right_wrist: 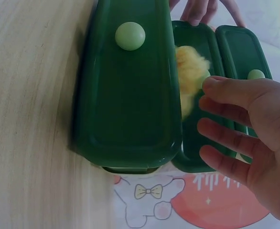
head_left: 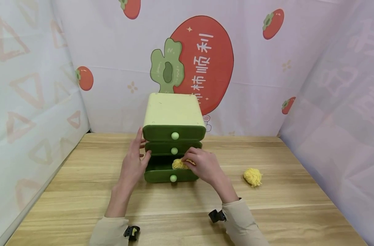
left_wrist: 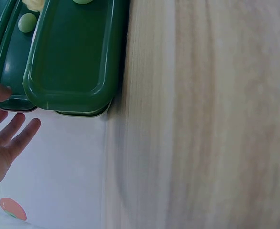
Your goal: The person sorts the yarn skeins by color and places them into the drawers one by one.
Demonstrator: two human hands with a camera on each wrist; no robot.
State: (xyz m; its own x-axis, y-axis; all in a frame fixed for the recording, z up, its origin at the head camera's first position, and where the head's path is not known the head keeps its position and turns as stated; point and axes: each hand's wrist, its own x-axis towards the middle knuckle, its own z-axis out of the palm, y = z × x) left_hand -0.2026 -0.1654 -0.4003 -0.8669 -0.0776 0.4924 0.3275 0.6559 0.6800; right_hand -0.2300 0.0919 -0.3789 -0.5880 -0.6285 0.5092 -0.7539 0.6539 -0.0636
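Observation:
A small chest with a cream top and three dark green drawers stands on the table, its bottom drawer pulled out. Yellow yarn shows inside that drawer, partly covered by my right hand. In the right wrist view, the right thumb and fingers are spread apart beside the blurred yarn, not wrapped round it. My left hand is at the chest's left side. Its thumb touches the left end of the middle drawer, with the other fingers extended along the side.
A yellow yarn ball lies on the wooden table, right of the chest. Behind the chest hangs a printed cloth, and cloth walls stand at both sides. Each drawer has a round pale green knob.

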